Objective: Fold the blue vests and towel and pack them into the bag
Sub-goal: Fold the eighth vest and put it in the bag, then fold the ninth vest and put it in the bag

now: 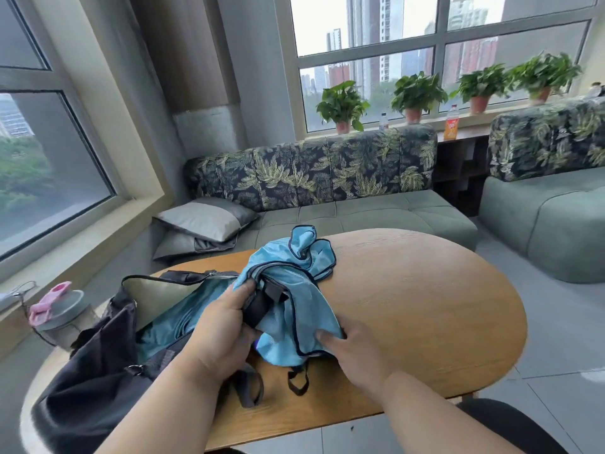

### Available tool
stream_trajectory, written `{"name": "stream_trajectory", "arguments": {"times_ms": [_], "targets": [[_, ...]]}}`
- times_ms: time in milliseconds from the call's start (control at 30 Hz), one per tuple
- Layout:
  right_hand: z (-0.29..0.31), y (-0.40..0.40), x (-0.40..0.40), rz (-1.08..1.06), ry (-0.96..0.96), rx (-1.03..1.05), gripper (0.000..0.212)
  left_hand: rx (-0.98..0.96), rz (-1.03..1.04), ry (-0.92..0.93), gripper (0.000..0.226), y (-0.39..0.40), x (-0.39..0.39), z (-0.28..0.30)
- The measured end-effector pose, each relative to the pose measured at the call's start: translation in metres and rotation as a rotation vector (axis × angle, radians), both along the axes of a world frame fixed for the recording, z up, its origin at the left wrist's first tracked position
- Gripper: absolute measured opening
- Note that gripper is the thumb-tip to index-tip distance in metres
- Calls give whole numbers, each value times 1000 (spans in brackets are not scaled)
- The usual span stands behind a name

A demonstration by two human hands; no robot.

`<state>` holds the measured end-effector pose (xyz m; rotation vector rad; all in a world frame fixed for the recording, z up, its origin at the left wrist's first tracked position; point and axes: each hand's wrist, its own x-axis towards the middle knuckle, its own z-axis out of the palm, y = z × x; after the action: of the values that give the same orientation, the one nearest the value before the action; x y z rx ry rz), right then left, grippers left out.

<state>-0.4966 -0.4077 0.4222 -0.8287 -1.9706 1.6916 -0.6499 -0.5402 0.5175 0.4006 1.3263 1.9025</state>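
Head view: both hands grip a crumpled light-blue mesh vest (288, 309) with dark trim, left hand (222, 335) beside the open dark fabric bag (98, 348), right hand (353, 352) on the oval wooden table (425, 306)

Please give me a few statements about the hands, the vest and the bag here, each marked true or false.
1. Both hands hold the blue vest. True: the left hand and the right hand each have a grip on it.
2. The bag is zipped closed. False: it is open, with blue fabric showing inside.
3. The vest lies neatly folded flat. False: it is bunched and crumpled, partly over the bag's edge.
4. The bag sits on the table to the left of the vest. True.
5. A bottle with a pink lid stands left of the bag. True.
6. The window sill holds no plants. False: four potted plants stand there.
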Motion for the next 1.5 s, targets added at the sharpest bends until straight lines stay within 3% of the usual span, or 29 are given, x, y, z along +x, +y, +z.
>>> {"name": "stream_trajectory", "arguments": {"times_ms": [267, 533, 733, 900, 1033, 1167, 1300, 1367, 1500], "targets": [[28, 2, 23, -237, 217, -128, 11, -23, 87, -76, 32, -21, -10, 7], [28, 24, 46, -461, 281, -176, 8, -144, 52, 31, 28, -27, -6, 1], [5, 30, 47, -510, 143, -34, 12, -107, 19, 10, 29, -26, -7, 0], [-16, 38, 45, -378, -83, 133, 9, -159, -25, -14, 36, -18, -4, -3], [-13, 39, 39, -105, -239, 290, 52, -173, -119, 42, 28, -4, 5, -19], [-11, 34, 32, 161, -183, 299, 82, -249, -257, 100, 34, 18, 20, -41], [-13, 43, 25, 170, -73, 202, 54, -306, -383, 135, 42, 37, 31, -54], [-18, 49, 22, 152, -11, 150, 42, -299, -351, 137, 46, 45, 32, -57], [-16, 55, 26, 114, 94, 50, 32, -523, -131, 444, 32, 52, 18, -74]]}}
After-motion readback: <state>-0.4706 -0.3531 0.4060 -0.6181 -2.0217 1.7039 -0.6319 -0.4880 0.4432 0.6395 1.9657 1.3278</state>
